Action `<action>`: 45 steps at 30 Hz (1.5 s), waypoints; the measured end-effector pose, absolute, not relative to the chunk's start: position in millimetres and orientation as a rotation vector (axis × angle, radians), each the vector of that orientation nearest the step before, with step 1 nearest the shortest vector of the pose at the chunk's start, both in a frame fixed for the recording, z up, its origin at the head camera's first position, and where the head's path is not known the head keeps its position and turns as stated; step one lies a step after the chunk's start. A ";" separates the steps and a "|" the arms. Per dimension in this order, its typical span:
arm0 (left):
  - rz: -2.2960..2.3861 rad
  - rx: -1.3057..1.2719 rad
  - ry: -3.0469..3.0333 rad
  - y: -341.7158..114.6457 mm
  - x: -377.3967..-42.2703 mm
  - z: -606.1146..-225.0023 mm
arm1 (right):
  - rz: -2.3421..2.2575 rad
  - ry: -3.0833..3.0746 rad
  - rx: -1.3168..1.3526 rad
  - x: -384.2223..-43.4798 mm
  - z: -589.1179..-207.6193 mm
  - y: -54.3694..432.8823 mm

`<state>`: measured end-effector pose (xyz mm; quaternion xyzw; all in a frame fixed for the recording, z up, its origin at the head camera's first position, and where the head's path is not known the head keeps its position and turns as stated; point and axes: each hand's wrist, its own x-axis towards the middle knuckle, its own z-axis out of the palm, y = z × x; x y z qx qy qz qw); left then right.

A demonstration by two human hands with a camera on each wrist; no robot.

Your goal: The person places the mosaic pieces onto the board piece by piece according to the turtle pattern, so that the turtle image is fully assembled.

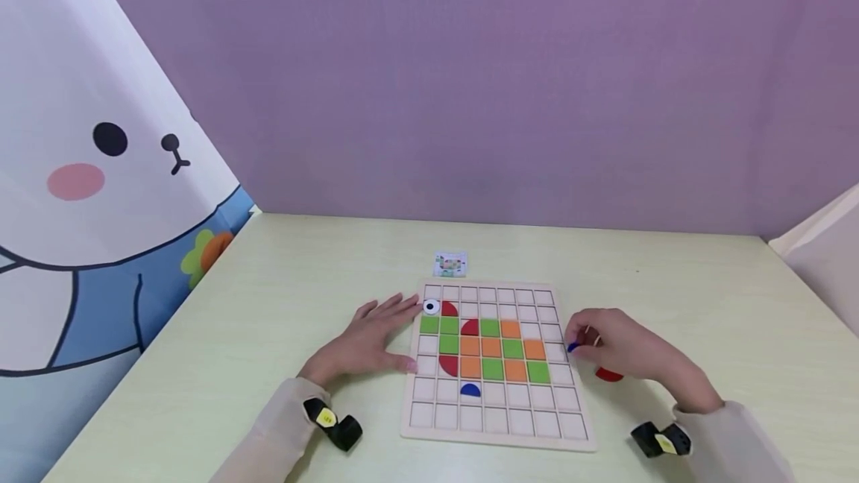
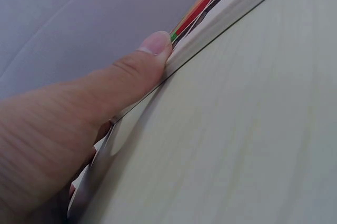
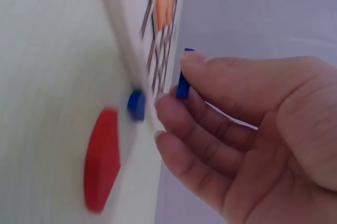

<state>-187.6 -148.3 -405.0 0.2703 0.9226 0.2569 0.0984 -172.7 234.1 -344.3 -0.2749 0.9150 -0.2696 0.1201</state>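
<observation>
A pale gridded board (image 1: 496,420) carries green, orange and red tiles, a white eye disc (image 1: 431,307) and a blue half-round tile (image 1: 470,390). Along its left edge lies my left hand (image 1: 371,341), fingers spread, with the thumb (image 2: 152,50) touching the rim. Beyond the right edge, my right hand (image 1: 620,345) pinches a small blue piece (image 3: 183,84) between thumb and fingers. Below that hand, a second blue piece (image 3: 136,105) sits on the table beside the board. A red curved piece (image 3: 102,161) lies close by, partly covered by the hand in the head view.
Behind the board's top edge is a small printed picture card (image 1: 450,264). The pale wooden table (image 1: 322,259) ends at a purple cloth wall (image 1: 496,95). At the left hangs a cartoon-printed cloth (image 1: 101,244). A white panel (image 1: 825,259) borders the right side.
</observation>
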 end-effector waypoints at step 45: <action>0.755 0.814 2.733 -149.7 -183.2 -398.6 | -0.861 2.538 -0.884 -143.2 -348.7 188.7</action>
